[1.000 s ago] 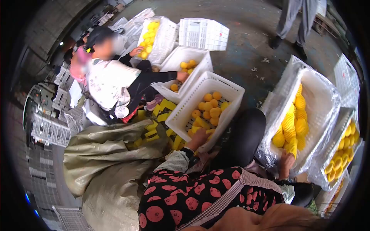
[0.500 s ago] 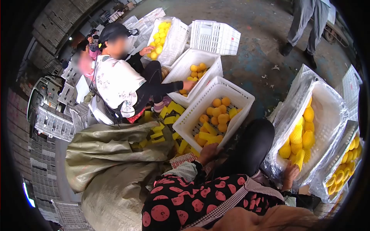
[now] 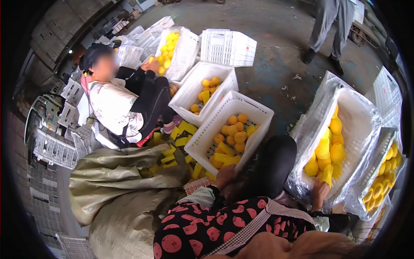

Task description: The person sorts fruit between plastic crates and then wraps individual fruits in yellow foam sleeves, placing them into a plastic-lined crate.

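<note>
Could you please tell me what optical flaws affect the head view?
Head view: strong fisheye curvature, with black corners; the co-worker's face blurred out; pale glare on the plastic liner; the truck dim and soft at the left edge.

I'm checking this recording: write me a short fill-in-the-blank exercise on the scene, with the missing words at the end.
The netting in the right hand is ____.
Of the wearer's two hands, the ____ one is nearer the seated co-worker.
The standing person's trousers are ____.
The wearer's top has pink patches on a ____ background.

Missing words: yellow; left; grey; black.
</note>
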`<state>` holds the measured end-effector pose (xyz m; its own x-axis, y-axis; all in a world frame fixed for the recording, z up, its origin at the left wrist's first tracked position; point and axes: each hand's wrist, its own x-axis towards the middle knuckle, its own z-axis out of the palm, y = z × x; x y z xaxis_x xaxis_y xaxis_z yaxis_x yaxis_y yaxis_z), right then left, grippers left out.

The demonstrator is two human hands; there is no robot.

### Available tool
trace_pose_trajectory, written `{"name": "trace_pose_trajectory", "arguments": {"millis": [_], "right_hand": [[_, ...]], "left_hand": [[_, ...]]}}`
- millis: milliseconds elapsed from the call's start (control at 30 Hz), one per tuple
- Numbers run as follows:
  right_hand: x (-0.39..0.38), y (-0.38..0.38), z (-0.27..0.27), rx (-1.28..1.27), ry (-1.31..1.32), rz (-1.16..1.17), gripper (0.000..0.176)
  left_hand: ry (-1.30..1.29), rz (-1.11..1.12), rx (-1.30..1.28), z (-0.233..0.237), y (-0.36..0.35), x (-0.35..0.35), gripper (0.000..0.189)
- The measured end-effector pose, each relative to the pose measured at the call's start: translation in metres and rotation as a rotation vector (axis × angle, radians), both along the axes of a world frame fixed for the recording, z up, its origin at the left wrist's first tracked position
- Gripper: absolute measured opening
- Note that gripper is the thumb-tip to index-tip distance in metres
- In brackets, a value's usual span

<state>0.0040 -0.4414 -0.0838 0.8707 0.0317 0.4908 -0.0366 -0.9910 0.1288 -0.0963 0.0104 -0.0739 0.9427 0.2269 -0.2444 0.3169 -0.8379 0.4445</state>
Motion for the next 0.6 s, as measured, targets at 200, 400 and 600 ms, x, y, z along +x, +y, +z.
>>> {"name": "trace_pose_trajectory", "arguments": {"millis": [200,400,600], "right_hand": [[-0.002,-0.013,-0.020,0.072,-0.004,0.025,0.041],[-0.002,-0.007,-0.004,-0.086,-0.143,0.119,0.039],[0.001,0.000,0.007,0.248,0.319,-0.095,0.048]], "left_hand": [[0.724,0.345,-0.724,0.022,0.045,0.066,0.044],[-0.528,0.672,-1.841,0.076,0.141,0.183,0.023],[-0.950,1.001,-1.850,0.070,0.199,0.211,0.013]]}}
